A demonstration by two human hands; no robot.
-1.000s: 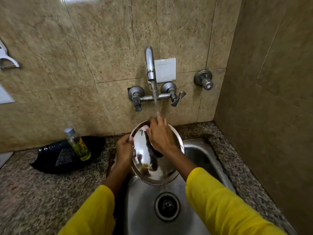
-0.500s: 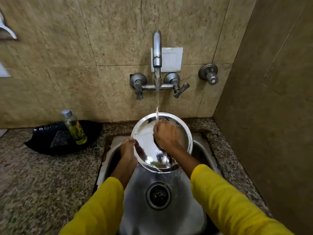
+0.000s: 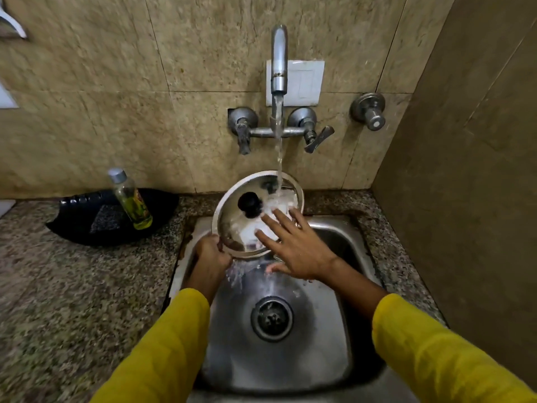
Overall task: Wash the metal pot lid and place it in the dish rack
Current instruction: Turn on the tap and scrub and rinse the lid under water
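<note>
Round shiny metal pot lid (image 3: 232,228), black knob up, tilted over steel sink (image 3: 334,330) under running tap (image 3: 279,59). Left hand (image 3: 210,253) grips its lower rim. Right hand (image 3: 296,248) flat, fingers spread on lid.

Dim, warm light from above; glare on the wet lid (image 3: 232,225) and sink (image 3: 328,338) basin, motion blur lower left, wide-angle bending at the edges.

Beige marbled wall tiles (image 3: 116,82) rose behind a speckled granite bench (image 3: 72,286), a white switch plate (image 3: 305,82) sat behind the wall tap (image 3: 279,62), and a darker tiled side wall (image 3: 470,170) closed the right.
</note>
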